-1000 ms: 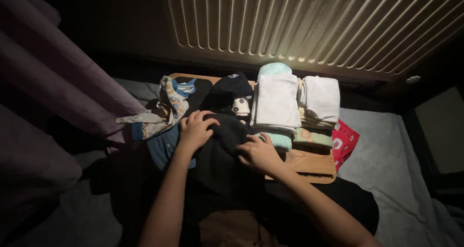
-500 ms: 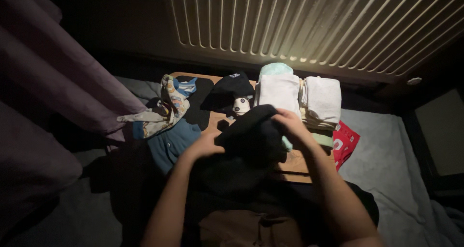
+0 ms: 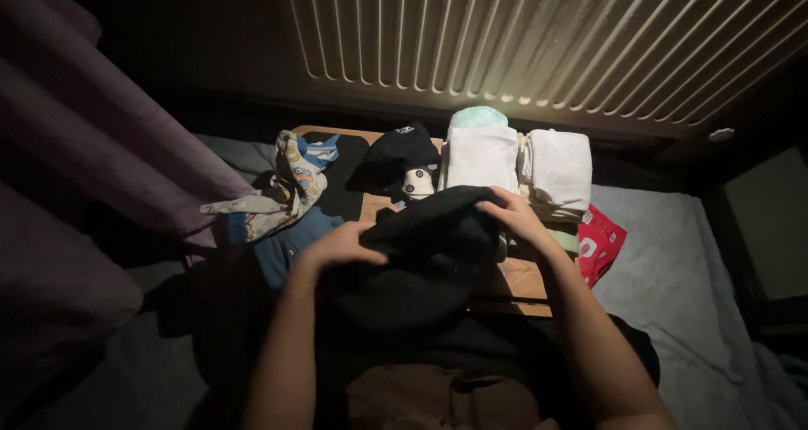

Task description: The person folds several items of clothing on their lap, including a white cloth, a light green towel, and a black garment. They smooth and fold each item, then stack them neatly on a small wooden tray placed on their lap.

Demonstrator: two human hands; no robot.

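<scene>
A ribbed radiator (image 3: 539, 34) glowed at 12 o'clock above a wooden board (image 3: 522, 283) crowded with clothes. At the centre both hands held a black garment (image 3: 429, 253): the left hand (image 3: 337, 246) lay curled over its 9 o'clock edge, and the right hand (image 3: 515, 214) pinched its 1 o'clock corner. This looked like mid-fold work; 2 white folded stacks (image 3: 513, 165) sat just beyond.

Folded white towels (image 3: 555, 167) and a black cap (image 3: 402, 150) on the wooden bench (image 3: 520, 280); red pouch (image 3: 599, 243) right; patterned garment (image 3: 290, 182) left; radiator (image 3: 539, 34) behind.
</scene>
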